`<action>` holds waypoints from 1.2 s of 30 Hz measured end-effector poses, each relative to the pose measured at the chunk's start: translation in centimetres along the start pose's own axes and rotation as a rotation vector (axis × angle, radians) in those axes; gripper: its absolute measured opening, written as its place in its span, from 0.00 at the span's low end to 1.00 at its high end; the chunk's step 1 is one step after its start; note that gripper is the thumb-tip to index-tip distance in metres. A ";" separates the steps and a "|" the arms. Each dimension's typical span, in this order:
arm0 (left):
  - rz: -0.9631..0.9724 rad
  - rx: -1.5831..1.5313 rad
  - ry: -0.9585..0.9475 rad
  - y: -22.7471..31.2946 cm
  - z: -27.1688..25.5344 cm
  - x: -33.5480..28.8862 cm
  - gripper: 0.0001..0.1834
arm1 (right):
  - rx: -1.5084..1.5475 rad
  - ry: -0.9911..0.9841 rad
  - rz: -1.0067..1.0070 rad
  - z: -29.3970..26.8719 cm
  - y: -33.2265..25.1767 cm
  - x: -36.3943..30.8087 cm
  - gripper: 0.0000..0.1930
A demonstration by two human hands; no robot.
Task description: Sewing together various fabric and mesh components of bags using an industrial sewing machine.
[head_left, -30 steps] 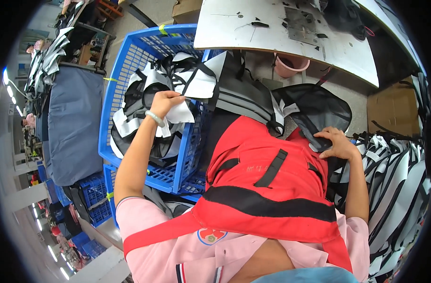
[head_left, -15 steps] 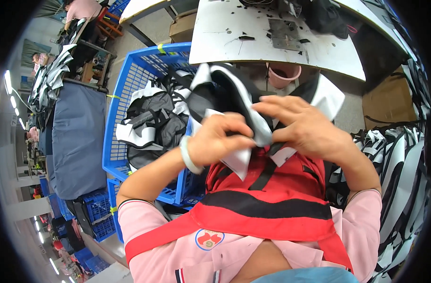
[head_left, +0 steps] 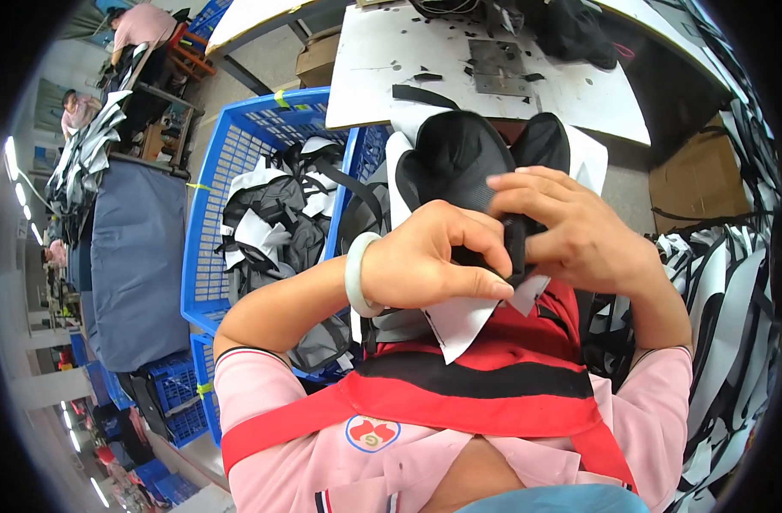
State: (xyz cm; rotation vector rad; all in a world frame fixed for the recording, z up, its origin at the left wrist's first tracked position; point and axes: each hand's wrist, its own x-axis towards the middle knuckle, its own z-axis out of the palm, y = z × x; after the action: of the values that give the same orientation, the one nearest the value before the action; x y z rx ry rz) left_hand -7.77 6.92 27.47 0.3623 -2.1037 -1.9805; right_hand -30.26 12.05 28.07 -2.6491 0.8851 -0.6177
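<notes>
A sewn fabric piece (head_left: 463, 162), black mesh with white panels, is bunched up in front of my red apron (head_left: 459, 385). My left hand (head_left: 433, 256), with a pale bangle at the wrist, pinches its near edge between thumb and curled fingers. My right hand (head_left: 579, 227) grips the same piece just to the right, its fingertips bent over the black part and slightly blurred. A white corner of the piece hangs below my left hand over the apron. What lies under my fingers is hidden.
A blue plastic basket (head_left: 204, 214) holding black, grey and white pieces stands at left. A white worktable (head_left: 374, 64) with scraps and a metal plate is ahead. White and grey strips (head_left: 724, 299) hang at right, near a cardboard box (head_left: 699, 184). Another person (head_left: 143, 30) works far left.
The fabric piece has been turned and opened out, so its black mesh now faces up. My left hand has moved right and nearer my right hand, which has shifted slightly right.
</notes>
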 end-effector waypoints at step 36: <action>-0.215 -0.037 0.449 -3.5 -13.5 16.6 0.12 | 0.272 -0.049 0.812 -6.7 17.3 -0.7 0.24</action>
State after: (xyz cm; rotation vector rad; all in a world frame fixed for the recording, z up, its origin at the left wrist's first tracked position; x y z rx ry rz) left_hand -18.90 -11.56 24.79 0.9612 -1.8003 -1.8236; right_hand -42.65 -1.71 27.00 -1.8216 1.5831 -0.4117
